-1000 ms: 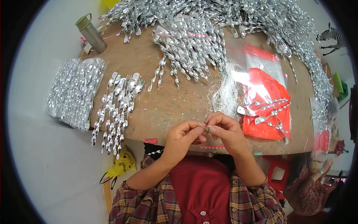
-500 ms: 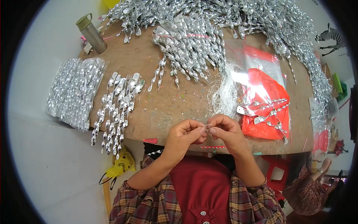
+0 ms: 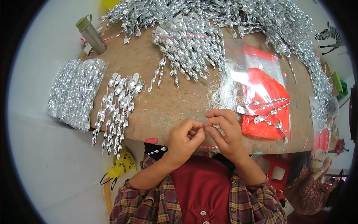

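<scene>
Head view, centre: the left hand point(image 3: 185, 139) and right hand point(image 3: 226, 136) pinch closely, contents too small to tell. Above them, the loose bundle of thin whitish threads point(image 3: 223, 91) seems light, easily tangled; better grip single ends.

Bright light, white glare on red plastic point(image 3: 266, 92), dark rim, bent edges

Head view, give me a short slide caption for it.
Left hand and right hand meet at a brown table bearing silver twisted strips.
</scene>
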Demonstrator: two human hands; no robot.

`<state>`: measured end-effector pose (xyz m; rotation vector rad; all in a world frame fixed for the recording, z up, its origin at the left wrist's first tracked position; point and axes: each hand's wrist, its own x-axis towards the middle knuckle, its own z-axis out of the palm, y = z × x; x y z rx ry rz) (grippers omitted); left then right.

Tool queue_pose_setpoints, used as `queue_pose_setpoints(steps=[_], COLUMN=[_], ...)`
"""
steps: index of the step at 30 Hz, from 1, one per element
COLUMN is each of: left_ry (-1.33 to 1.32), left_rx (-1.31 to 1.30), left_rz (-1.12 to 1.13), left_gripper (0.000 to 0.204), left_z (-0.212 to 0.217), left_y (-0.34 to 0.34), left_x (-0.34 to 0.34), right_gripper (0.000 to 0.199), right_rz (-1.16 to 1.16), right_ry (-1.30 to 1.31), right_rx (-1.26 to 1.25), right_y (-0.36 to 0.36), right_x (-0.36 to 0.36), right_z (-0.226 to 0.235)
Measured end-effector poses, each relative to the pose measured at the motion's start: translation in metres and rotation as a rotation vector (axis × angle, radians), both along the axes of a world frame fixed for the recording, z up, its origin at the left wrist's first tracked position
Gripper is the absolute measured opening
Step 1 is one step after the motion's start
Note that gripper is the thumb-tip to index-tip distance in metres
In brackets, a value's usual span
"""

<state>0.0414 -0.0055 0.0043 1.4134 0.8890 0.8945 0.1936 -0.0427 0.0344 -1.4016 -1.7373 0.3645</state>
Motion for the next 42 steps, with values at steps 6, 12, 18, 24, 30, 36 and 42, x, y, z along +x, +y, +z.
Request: queue_pose_setpoints(steps=[6, 12, 18, 24, 30, 36, 42], left_ry=[-0.407, -0.514, -0.462, -0.359, -0.27, -0.306, -0.206], left_rx=[-0.664, -0.705, -0.626, -0.566, -0.464, -0.494, -0.476], left_rz=[-0.202, -0.308, -0.274, -0.202, -0.23, -0.211, -0.28], left_gripper=[0.012, 0.012, 0.007, 0.007, 0.012, 0.011, 0.015], left_z=[0.007, 0.001, 0.009, 0.012, 0.009, 0.015, 0.017], left_y=[0.009, 0.012, 0.01, 0.007, 0.006, 0.006, 0.008], left_x=[-0.005, -0.008, -0.007, -0.005, -0.006, -0.004, -0.008], right_gripper=[0.007, 0.007, 0.011, 0.012, 0.009, 0.005, 0.013], right_rz=[0.077, 0.179, 0.042, 0.044, 0.052, 0.036, 0.071], right_ry=[0.458, 0.364, 0.393, 0.253, 0.102, 0.313, 0.706], right_rx=[-0.08, -0.041, -0.135, -0.065, 0.015, -0.037, -0.21], right_y=[-0.001, -0.002, -0.005, -0.011, -0.01, -0.009, -0.009], right_x=[0.004, 0.013, 0.014, 0.011, 0.013, 0.015, 0.02], right_z=[-0.015, -0.017, -0.021, -0.015, -0.014, -0.021, -0.018])
